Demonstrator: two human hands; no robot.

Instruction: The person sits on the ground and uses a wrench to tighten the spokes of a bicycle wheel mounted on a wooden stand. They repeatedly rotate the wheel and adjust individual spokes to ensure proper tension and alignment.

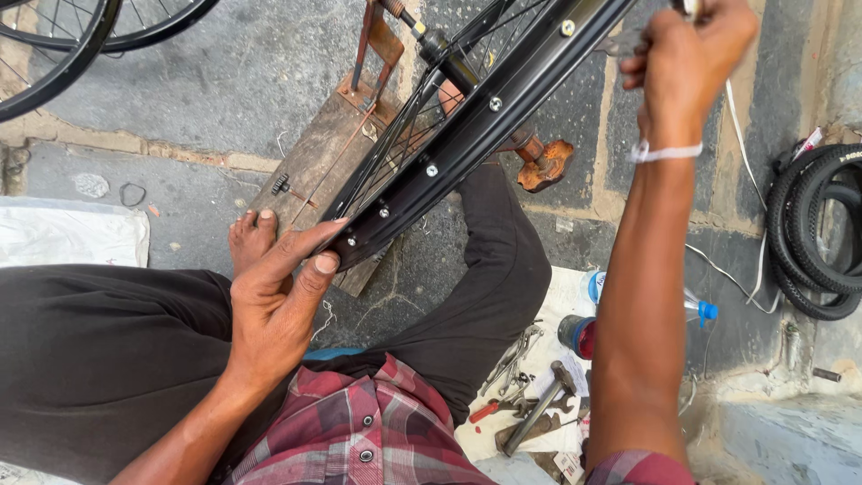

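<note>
1. Rim [489,112] of a black bicycle wheel runs slantwise across the view, from the lower left up to the top right; its spokes [400,135] lead up to a hub [440,45] set in a rusty stand [373,40].
2. The left hand [278,301] grips the rim's lower end — thumb and fingers closed around its edge.
3. The right hand [691,58] is raised at the rim's upper end, fingers curled tight on a small metal tool [690,7]; most of the tool is cut off by the top edge. A white band [664,153] circles that wrist.
4. The stand rests on a wooden board [314,166] on grey paving, and a bare foot [251,238] lies against the board.
5. By the right forearm, on a pale cloth [561,305], lie a hammer [539,409] and wrenches [512,359] — a blue-capped bottle [696,310] just beside them.
6. Black tyres [817,229] lie coiled at the far right; another wheel [90,31] shows at the top left.
</note>
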